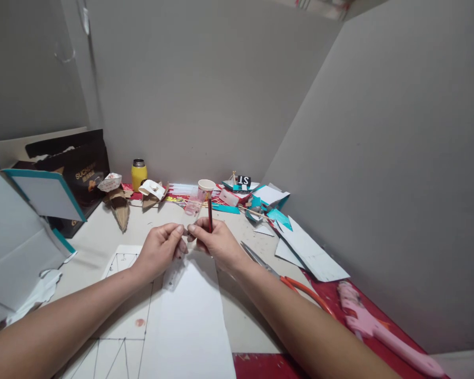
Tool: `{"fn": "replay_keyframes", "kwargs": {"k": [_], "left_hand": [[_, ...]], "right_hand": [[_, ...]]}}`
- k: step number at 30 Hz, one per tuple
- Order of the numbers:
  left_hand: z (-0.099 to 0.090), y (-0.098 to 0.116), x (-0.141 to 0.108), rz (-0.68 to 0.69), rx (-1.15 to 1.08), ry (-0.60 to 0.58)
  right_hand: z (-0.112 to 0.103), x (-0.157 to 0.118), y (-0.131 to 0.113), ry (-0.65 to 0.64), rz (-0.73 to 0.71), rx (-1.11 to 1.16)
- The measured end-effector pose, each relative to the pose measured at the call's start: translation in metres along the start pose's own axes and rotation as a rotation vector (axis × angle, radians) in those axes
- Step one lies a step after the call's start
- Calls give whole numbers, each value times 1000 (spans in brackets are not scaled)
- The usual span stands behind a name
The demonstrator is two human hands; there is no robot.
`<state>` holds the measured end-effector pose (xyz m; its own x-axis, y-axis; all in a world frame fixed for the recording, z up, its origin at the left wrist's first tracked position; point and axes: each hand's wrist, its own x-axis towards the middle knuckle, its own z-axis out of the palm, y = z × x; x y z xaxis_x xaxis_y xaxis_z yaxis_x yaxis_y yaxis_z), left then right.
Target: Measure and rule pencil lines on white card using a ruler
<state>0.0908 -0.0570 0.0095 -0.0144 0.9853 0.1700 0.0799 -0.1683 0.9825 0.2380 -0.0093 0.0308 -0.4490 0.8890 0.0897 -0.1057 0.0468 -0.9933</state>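
Observation:
My left hand and my right hand meet above the table, both pinching a clear ruler whose lower end hangs over a white sheet. A dark red pencil also stands upright between the fingers of my right hand. Under my left forearm lies a white board with drawn lines and triangles. Behind my hands is a paper cup.
Orange-handled scissors and a pink glue gun lie at the right, near cardboard scraps. A yellow bottle, paper cones and a black box are at the back left.

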Motion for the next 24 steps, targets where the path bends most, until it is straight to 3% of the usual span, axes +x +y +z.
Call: {"fn": "replay_keyframes", "kwargs": {"k": [7,14,24], "left_hand": [[-2,2,4,-48,-55,54],[-4,6,3,-106,37,-4],[-3,2,2,-54,86,14]], "right_hand": [[-4,2,-3,54,-40,-50],[-7,4,-7,58,-40,-107],[-6,2,-7,42,-62,-163]]}}
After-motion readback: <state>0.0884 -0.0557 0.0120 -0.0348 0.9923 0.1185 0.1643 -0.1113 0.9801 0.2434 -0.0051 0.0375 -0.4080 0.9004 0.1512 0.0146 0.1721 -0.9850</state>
